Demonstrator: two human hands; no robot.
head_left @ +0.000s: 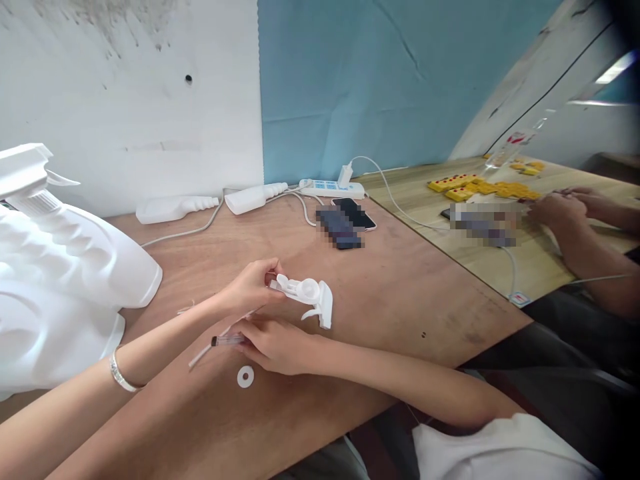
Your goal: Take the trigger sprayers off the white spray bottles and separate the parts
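Over the brown table, my left hand is closed, its fingers pinching the near end of a white trigger spray head. The head lies on its side, with its trigger and nozzle end pointing right. Just below it, my right hand is closed on a small clear tube with a black end. A thin white dip tube runs slantwise beside it; which hand holds that tube, if either, I cannot tell. On the table under my right hand lies a flat white washer.
Large white spray bottles crowd the left side. Two white bottles lie along the wall by a power strip and phones. At the right, another person's hands work near yellow parts on a lighter table.
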